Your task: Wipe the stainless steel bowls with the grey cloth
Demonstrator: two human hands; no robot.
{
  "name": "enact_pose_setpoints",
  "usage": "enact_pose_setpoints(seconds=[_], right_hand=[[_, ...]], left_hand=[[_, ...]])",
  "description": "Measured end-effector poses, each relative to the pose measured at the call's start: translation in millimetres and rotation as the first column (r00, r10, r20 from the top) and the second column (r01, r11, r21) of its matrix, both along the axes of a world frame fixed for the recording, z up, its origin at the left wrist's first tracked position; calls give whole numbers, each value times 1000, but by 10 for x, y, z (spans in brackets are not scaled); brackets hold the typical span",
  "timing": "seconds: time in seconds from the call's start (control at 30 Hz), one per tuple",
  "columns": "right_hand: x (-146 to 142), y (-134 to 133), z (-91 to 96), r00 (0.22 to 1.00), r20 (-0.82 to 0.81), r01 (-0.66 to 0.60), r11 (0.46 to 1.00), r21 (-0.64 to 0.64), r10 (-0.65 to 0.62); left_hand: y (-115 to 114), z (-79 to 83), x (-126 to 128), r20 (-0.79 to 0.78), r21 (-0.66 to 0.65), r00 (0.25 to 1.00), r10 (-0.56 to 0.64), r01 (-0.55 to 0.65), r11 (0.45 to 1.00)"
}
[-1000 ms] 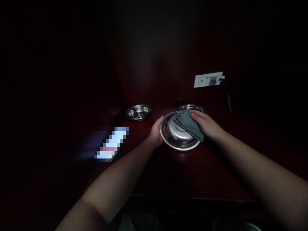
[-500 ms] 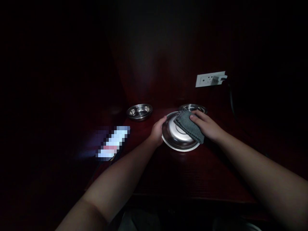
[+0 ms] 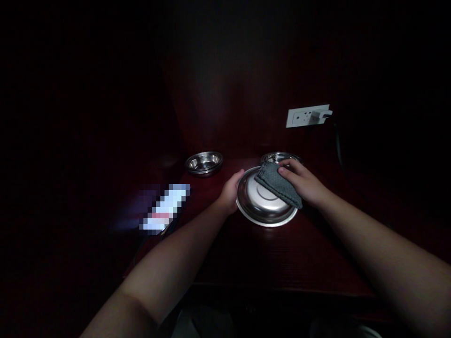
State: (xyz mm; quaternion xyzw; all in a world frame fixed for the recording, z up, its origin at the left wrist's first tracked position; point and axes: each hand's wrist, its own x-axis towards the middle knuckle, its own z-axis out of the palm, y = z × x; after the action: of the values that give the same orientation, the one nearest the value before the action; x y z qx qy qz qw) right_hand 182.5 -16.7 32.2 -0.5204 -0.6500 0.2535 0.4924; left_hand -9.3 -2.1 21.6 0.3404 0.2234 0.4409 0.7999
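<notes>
A shiny metal bowl (image 3: 262, 206) is tilted with its underside toward me, above the dark red table. My left hand (image 3: 231, 191) grips its left rim, thumb on the near side and the other fingers hidden behind. In my right hand (image 3: 301, 180) is a folded grey-green cloth (image 3: 278, 183), which lies against the upper right of the bowl's underside. Behind the cloth and the right hand, another metal bowl (image 3: 280, 157) stands on the table, partly covered from view.
Stacked metal bowls (image 3: 204, 163) stand at the back left of the table (image 3: 268, 263). A lit, pixelated phone-like screen (image 3: 167, 206) is at the left. On the wall is a white socket (image 3: 307, 116) with a plug and a cable (image 3: 338, 143) hanging down.
The held bowl has tipped slightly, its lower rim coming a little lower and nearer. The cloth has shifted slightly on its underside; both hands keep their hold.
</notes>
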Motion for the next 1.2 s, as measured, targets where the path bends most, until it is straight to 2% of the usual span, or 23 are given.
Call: enact_pose_setpoints(seconds=[0.13,0.3,0.53,0.63,0.77,0.9,1.1,1.2], right_hand=[[-3,-1,-5,1000,-18,-14,1000,21,15],[-5,-7,13,998,35,-53,998,23,52],[13,-2,14,996,58,-65,998,0,65],[27,5,11,997,48,-62,998,-20,63],[44,7,4,997,2,-81,992,-97,82],[46,9,-12,994,-48,-102,985,-138,96],[5,-5,-11,991,-59,-124,984,-129,117],[-14,-32,-9,983,-82,-176,972,-155,165]], left_hand=[[9,-7,-2,4,0,1000,19,-19,1000],[79,-81,-17,19,-26,989,149,-148,989],[129,-107,-37,53,-42,971,232,-230,972],[117,-92,-36,32,-41,980,197,-195,980],[80,-70,-30,-11,-28,996,85,-86,996],[60,-62,-30,2,-32,1000,26,-26,999],[85,-79,-42,29,-12,999,13,-13,1000],[99,-92,-45,30,-36,998,64,-63,997]])
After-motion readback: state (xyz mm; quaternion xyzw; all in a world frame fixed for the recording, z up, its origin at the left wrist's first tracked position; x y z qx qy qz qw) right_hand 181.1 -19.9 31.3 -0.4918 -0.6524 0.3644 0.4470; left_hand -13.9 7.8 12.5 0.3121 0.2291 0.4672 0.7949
